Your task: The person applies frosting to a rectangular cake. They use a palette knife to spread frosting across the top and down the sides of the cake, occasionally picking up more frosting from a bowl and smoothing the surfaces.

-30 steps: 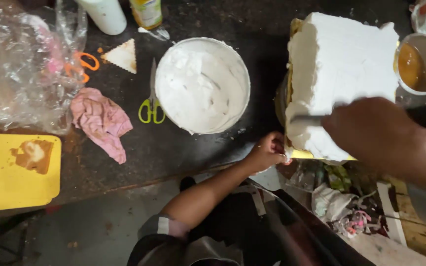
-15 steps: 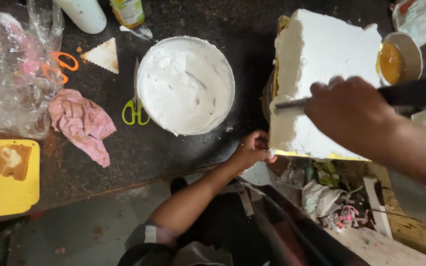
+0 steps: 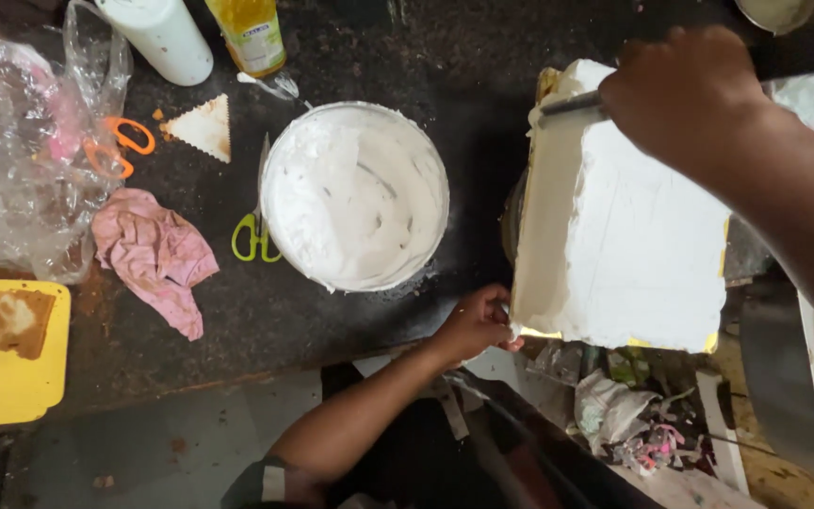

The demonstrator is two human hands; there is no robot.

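A square cake [image 3: 643, 245] coated in white cream stands on a gold board at the counter's right end. My left hand [image 3: 478, 325] grips the near-left corner of that board. My right hand [image 3: 685, 90] holds a metal spatula [image 3: 567, 104], whose blade lies against the cake's far-left top edge. A round bowl of white cream [image 3: 355, 193] sits just left of the cake.
Green-handled scissors [image 3: 254, 236] lie against the bowl's left side. Further left are a pink cloth [image 3: 153, 254], a triangular scraper [image 3: 202, 127], orange scissors [image 3: 120, 146], a crumpled plastic bag [image 3: 11, 170] and a yellow board [image 3: 2, 377]. Two bottles [image 3: 157, 33] stand at the back. Scraps lie below the cake [image 3: 633, 424].
My right hand has carried the spatula from the cake's near right side to its far-left edge. My left hand stays at the near-left corner. The view has moved closer.
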